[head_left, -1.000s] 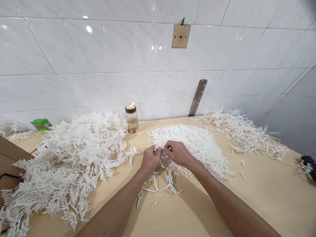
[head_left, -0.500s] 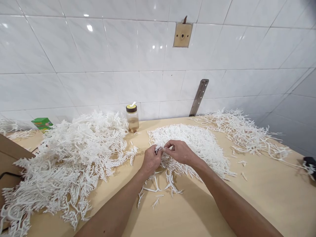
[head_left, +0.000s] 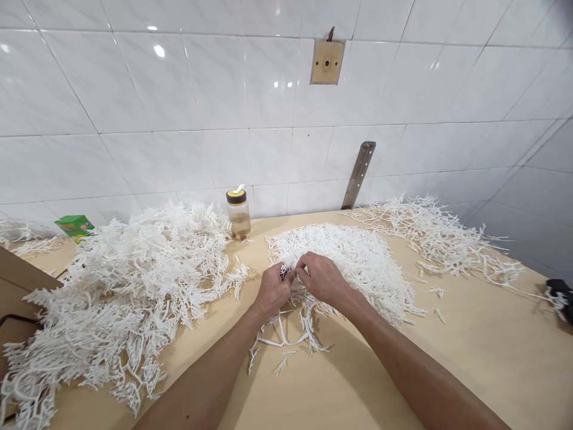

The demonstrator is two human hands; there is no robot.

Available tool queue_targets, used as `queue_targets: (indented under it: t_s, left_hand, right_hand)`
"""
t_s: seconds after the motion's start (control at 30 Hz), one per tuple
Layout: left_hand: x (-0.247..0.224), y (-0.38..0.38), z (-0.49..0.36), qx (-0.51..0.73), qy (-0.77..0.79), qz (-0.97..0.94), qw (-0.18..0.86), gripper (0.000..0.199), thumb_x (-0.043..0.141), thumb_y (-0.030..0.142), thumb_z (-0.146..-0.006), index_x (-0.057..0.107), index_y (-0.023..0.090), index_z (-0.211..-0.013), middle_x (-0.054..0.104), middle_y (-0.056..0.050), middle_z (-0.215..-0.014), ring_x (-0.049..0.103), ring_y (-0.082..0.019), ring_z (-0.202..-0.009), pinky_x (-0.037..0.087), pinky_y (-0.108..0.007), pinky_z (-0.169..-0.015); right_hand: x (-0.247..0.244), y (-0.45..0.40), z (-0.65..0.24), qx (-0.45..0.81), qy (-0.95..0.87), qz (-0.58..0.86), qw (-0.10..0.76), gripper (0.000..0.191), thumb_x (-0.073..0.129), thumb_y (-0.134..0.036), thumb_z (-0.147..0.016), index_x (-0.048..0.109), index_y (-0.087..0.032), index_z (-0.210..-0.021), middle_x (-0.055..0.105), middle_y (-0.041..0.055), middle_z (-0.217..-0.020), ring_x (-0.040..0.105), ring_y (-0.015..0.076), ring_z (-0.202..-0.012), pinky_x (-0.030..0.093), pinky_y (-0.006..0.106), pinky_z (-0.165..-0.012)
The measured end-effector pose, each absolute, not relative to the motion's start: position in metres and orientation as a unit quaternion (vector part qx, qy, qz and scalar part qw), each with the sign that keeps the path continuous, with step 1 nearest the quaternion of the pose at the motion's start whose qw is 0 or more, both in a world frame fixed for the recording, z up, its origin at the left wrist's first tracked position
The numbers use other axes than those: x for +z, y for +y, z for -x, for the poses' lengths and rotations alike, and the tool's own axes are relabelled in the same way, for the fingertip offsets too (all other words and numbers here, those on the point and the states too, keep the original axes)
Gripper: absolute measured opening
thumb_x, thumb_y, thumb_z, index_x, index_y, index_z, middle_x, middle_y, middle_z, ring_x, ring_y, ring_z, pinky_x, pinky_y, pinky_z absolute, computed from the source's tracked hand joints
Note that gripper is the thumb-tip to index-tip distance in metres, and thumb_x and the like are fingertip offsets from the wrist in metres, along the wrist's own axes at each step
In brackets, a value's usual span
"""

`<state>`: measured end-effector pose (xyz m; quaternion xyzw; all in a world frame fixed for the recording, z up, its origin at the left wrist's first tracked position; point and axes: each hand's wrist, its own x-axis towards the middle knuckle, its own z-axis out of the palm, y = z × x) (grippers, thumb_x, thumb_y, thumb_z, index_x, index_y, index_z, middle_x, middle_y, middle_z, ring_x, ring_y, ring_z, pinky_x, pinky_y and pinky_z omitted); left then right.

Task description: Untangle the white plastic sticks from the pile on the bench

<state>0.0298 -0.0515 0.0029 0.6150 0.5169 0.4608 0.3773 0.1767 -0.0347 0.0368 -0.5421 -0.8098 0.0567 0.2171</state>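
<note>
My left hand (head_left: pixel 274 289) is closed around a white branched sprig (head_left: pixel 283 335); its thin forked stems seem to hang out below the hand. Close beside it, the fingers of my right hand (head_left: pixel 323 276) are pinched together at the left fingertips. Whatever lies between those right fingers is too small to make out. Both hands are over the near left edge of a flat pile of short white pieces (head_left: pixel 358 257). A few loose white bits (head_left: pixel 282 364) rest on the table just in front of me.
A large heap of white branched sprigs (head_left: pixel 147 286) covers the left side. Bare thin stems (head_left: pixel 439 233) lie at the back right. By the tiled wall stand a lidded jar (head_left: pixel 239 218) and a green box (head_left: pixel 75 226). A black object (head_left: pixel 559 298) sits at the right edge.
My right hand has turned slightly and its fingers have drawn closer together near the left fingertips. My left hand keeps its place. The whole view has shifted a little.
</note>
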Motion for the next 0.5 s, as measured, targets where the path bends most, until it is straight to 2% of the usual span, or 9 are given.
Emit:
queue_targets:
  t_s: [0.13, 0.3, 0.4, 0.5]
  left_hand:
    - [0.003, -0.052, -0.029, 0.462, 0.504, -0.605, 0.410, 0.022, 0.061, 0.037, -0.077, 0.058, 0.016, -0.072, 0.048, 0.003, -0.059, 0.039, -0.011, -0.055, 0.030, -0.024, -0.054]
    - [0.000, -0.048, -0.027, 0.515, 0.490, -0.574, 0.406, 0.028, 0.062, 0.042, -0.077, 0.064, 0.014, -0.079, 0.058, 0.000, -0.065, 0.048, -0.014, -0.060, 0.036, -0.026, -0.057]
    - [0.001, -0.047, -0.027, 0.534, 0.487, -0.553, 0.414, 0.028, 0.063, 0.041, -0.076, 0.067, 0.014, -0.081, 0.062, -0.002, -0.070, 0.054, -0.016, -0.066, 0.041, -0.027, -0.063]
    - [0.002, -0.047, -0.028, 0.537, 0.501, -0.535, 0.417, 0.025, 0.064, 0.039, -0.075, 0.065, 0.014, -0.076, 0.062, -0.002, -0.069, 0.053, -0.016, -0.065, 0.041, -0.028, -0.063]
  right_hand:
    - [0.034, -0.028, -0.179, 0.057, -0.747, 0.611, 0.254, 0.015, 0.049, -0.013, -0.084, 0.062, -0.017, -0.077, 0.068, 0.0082, -0.083, 0.060, 0.0175, -0.073, 0.039, 0.027, -0.065]
    - [0.035, -0.017, -0.192, 0.168, -0.681, 0.600, 0.384, 0.019, 0.053, -0.034, -0.085, 0.063, -0.020, -0.078, 0.071, 0.0039, -0.077, 0.063, 0.0193, -0.071, 0.045, 0.029, -0.066]
    - [0.035, -0.014, -0.197, 0.207, -0.675, 0.585, 0.399, 0.021, 0.053, -0.037, -0.084, 0.065, -0.020, -0.081, 0.073, 0.0046, -0.077, 0.064, 0.0191, -0.070, 0.046, 0.029, -0.064]
    - [0.039, -0.016, -0.199, 0.227, -0.694, 0.566, 0.383, 0.026, 0.052, -0.039, -0.085, 0.068, -0.019, -0.090, 0.072, 0.0050, -0.080, 0.063, 0.0180, -0.069, 0.046, 0.029, -0.063]
